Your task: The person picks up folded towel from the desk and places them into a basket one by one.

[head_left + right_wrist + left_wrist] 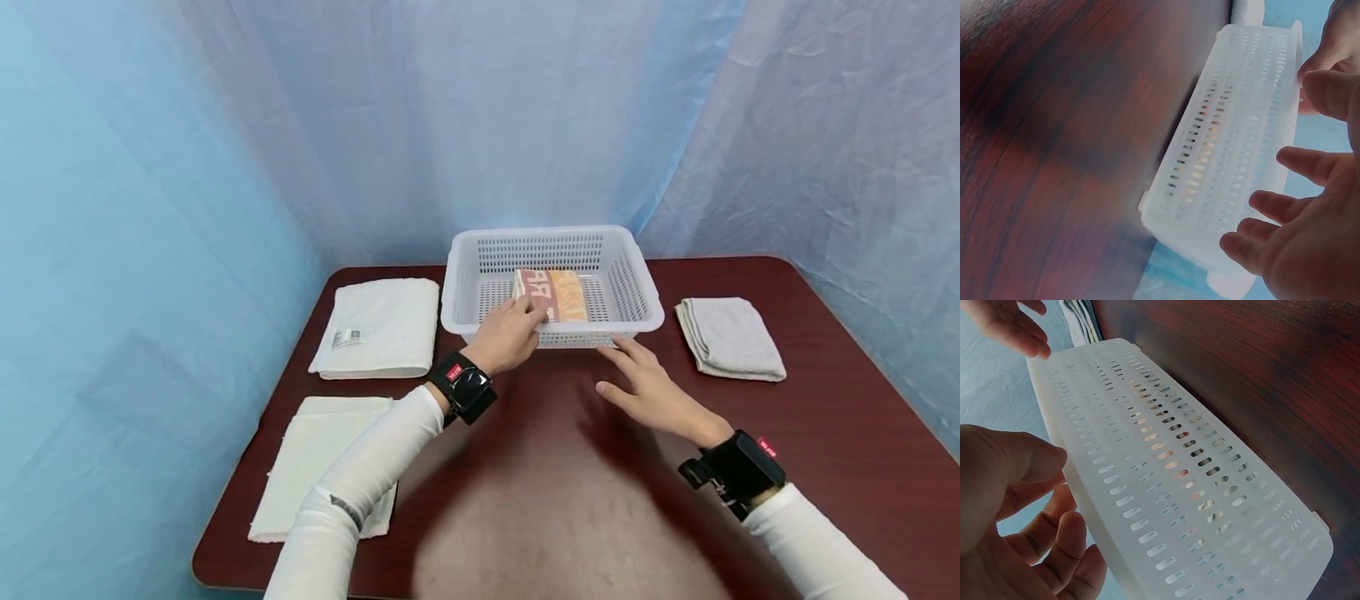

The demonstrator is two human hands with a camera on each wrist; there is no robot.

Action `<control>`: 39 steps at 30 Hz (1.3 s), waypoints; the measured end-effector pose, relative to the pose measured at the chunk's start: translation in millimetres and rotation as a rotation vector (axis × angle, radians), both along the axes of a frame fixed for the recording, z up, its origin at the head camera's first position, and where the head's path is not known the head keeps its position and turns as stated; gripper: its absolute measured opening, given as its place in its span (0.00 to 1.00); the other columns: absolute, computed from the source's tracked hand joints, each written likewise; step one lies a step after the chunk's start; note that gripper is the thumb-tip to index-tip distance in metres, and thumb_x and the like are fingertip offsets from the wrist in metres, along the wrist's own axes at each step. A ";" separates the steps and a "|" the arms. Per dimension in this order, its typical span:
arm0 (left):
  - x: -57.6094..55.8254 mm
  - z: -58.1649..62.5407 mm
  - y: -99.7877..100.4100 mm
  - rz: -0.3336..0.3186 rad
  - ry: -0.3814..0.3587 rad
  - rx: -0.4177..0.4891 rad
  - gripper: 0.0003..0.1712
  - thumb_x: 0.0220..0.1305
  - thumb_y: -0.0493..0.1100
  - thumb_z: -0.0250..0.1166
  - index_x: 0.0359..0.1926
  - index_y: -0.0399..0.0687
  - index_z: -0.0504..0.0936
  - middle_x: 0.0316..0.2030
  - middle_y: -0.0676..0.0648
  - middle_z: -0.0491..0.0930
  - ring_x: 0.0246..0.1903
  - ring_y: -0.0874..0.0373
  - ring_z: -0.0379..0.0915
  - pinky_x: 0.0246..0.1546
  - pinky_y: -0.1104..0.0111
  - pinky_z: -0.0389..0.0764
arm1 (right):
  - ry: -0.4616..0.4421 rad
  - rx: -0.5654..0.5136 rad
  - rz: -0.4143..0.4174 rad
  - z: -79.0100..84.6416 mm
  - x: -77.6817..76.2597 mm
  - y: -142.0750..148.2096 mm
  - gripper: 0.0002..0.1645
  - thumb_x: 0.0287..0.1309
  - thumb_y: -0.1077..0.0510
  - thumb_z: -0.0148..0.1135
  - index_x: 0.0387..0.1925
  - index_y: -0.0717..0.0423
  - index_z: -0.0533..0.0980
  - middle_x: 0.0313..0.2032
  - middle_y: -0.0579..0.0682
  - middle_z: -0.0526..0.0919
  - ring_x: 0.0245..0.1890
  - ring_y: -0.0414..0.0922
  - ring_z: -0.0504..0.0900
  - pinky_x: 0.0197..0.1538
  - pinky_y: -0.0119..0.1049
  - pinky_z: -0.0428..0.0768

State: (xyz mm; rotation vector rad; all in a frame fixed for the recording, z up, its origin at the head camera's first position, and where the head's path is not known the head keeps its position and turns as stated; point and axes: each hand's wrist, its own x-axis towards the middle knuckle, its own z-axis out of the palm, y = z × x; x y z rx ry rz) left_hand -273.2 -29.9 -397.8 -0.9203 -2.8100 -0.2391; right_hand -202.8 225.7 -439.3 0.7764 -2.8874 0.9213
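A white perforated plastic basket stands at the back middle of the table. Inside lies a folded cloth, patterned in brownish red and orange with pale lettering. My left hand is over the front rim, its fingers loosely bent and overlapping the cloth's near left corner in the head view. From the left wrist, the same hand shows its thumb right at the rim and nothing between thumb and fingers. Just in front of the basket's right front side, my right hand has its fingers spread and holds nothing.
Left of the basket lies a folded white towel with a small label. A cream folded cloth sits nearer, partly beneath the left sleeve in view. To the right is a folded light grey towel. Blue sheeting hangs behind the dark red table.
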 end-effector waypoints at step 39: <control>-0.5 -3.3 -2.3 0.011 -0.008 -0.008 0.16 0.69 0.43 0.60 0.57 0.52 0.80 0.51 0.47 0.76 0.47 0.53 0.68 0.47 0.63 0.73 | -0.036 -0.020 -0.119 -8.5 -18.3 48.4 0.38 0.69 0.55 0.59 0.70 0.72 0.58 0.69 0.79 0.53 0.69 0.75 0.49 0.63 0.72 0.51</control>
